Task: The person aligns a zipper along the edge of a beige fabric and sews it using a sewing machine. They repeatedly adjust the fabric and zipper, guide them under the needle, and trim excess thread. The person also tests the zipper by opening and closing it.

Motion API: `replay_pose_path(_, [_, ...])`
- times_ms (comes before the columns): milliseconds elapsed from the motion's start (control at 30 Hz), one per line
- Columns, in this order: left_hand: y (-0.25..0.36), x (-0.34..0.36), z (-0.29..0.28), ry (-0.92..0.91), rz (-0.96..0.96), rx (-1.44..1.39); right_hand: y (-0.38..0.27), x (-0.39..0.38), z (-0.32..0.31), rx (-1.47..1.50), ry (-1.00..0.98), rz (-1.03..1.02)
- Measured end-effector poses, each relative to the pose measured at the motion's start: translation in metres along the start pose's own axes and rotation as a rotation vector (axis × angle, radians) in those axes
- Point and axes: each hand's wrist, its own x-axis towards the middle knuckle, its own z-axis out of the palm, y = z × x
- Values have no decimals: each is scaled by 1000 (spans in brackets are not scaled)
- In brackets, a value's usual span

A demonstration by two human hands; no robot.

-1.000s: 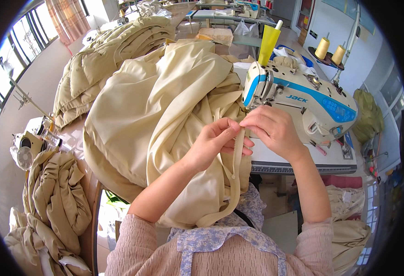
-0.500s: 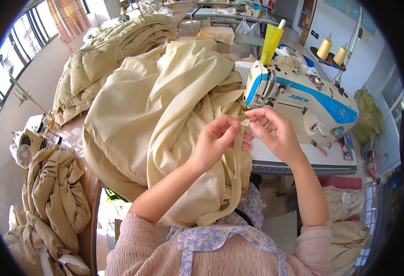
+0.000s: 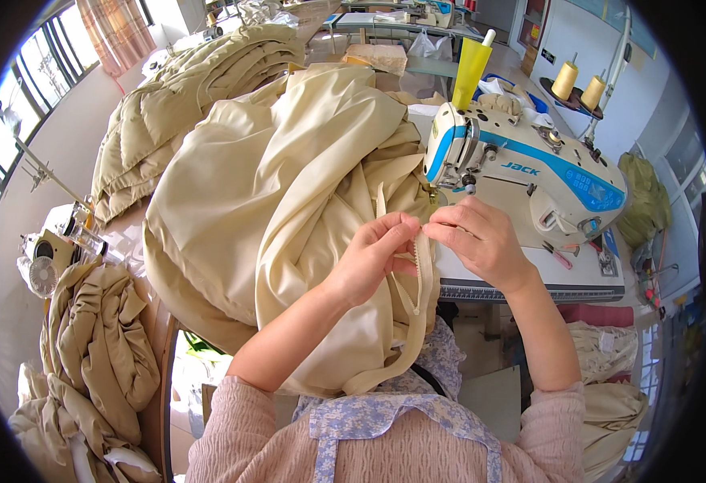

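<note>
A cream zipper (image 3: pixel 422 282) hangs in a long loop, its teeth showing along one edge. Both hands pinch its upper end, fingertips almost meeting in front of the sewing machine head. My left hand (image 3: pixel 375 253) grips it from the left, thumb against forefinger. From the right, my right hand (image 3: pixel 481 241) holds the same end with its fingers bent over it. The lower part of the zipper curves down toward my lap beside a large cream garment (image 3: pixel 288 193), which lies heaped on the table to the left. The exact tip is hidden by my fingers.
The white and blue sewing machine (image 3: pixel 530 161) stands right of my hands, with a yellow holder (image 3: pixel 471 72) on top. Two thread cones (image 3: pixel 564 84) are behind it. Quilted tan garments (image 3: pixel 200 88) are piled far left; more tan cloth (image 3: pixel 103 338) lies near left. Pink-handled snips (image 3: pixel 560 256) rest by the machine.
My right hand has turned over, its fingers now closing down on the zipper end. The zipper's upper part has twisted, bringing its teeth into view. My left hand has shifted slightly lower.
</note>
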Motion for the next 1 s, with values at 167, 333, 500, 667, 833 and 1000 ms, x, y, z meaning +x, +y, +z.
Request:
replay_pose_path(167, [4,-1,7,68,93,185,-6,-7,4,228,108,222])
replay_pose_path(333, [-1,-1,8,58,276,494,-19,-6,3,768,-47,804])
replay_pose_path(500, [2,-7,10,-20,140,265,-17,-8,2,978,-63,958])
replay_pose_path(667, [-2,-6,14,13,149,229,-23,-6,4,958,-30,982])
replay_pose_path(833, [-6,-5,11,15,180,349,-24,-7,5,926,0,1009])
replay_pose_path(1000, [-4,-7,12,22,162,341,-21,-9,5,881,-59,1001])
